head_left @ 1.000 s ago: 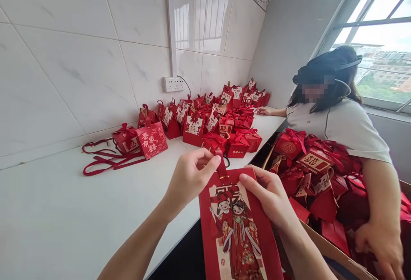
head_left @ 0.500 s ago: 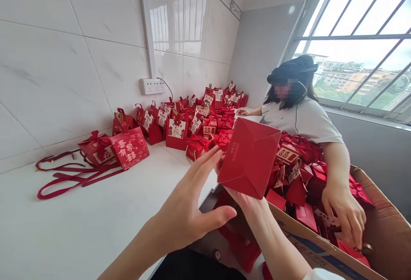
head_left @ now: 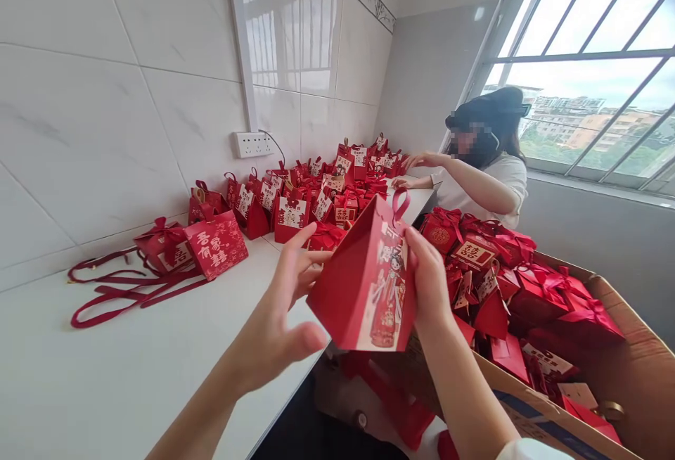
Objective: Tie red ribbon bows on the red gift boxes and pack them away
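White counter (head_left: pixel 105 375) runs along the tiled wall, its near edge slanting from lower centre up toward the far corner; the left and near part of it is bare and open. Loose red ribbons (head_left: pixel 121 291) lie near the wall at left, with two red boxes (head_left: pixel 195 245) just beside them, touching each other. Further right a dense cluster of red boxes (head_left: pixel 321 196) fills the far end of the counter up to the wall, below a white socket (head_left: pixel 254 144). Left hand (head_left: pixel 279 319) is spread open over the counter edge, fingers (head_left: pixel 298 249) touching the left side of a red bag (head_left: pixel 363 291); it grips nothing. The bag is held up in the air above the gap between counter edge and carton, mouth tilted up, printed face toward the right. Right hand (head_left: pixel 429 280) is clamped on the bag's right face, near the pink ribbon loop (head_left: pixel 401 203) at the top. Cardboard carton (head_left: pixel 633 375) sits at right, heaped with red boxes to its rim, close against the counter edge. Beyond it a second person (head_left: pixel 490 179) reaches both hands over the far boxes, beside the window (head_left: pixel 590 66).
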### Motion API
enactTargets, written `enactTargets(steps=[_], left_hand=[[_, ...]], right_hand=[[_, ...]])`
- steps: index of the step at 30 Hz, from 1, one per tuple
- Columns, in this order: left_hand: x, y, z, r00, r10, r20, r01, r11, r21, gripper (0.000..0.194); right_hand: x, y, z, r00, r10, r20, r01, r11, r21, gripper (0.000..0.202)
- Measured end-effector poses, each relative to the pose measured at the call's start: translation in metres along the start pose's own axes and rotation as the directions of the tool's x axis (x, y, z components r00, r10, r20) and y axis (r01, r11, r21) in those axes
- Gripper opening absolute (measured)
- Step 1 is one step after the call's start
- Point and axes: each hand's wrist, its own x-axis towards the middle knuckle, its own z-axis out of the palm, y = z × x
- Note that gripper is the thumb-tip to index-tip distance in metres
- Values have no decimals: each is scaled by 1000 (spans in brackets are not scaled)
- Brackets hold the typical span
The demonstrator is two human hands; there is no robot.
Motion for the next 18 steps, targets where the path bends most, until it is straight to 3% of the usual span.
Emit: enactTargets(steps=[3,6,8,10,13,15,18], left_hand=[[7,-6,2,990,-136,-27,137,990,34,94],[15,-14,6,973,-231,-9,225,953,-201,68],[19,-20,8,958,-286,35,268,840,-472,49],[23,-25,11,936,-342,82,296,638,-711,35],[26,-34,18,930,-341,140,269,367,-891,26],[25,-40,24,929,-328,174,271,277,-922,21],[23,-44,30,917,-350,193,291,254,-922,22]], right_hand=[[4,-24,-4,993,-94,-73,83,986,-144,25],[-1,-41,-2,989,-129,72,139,978,-155,28],[-6,-44,0,967,-102,232,113,993,-33,42],[-13,-40,1,918,-75,389,62,997,46,51],[-27,-30,2,865,-70,497,82,997,-3,52],[-37,-25,2,858,-115,500,180,980,-84,54],[-47,-21,0,843,-202,498,328,928,-178,58]])
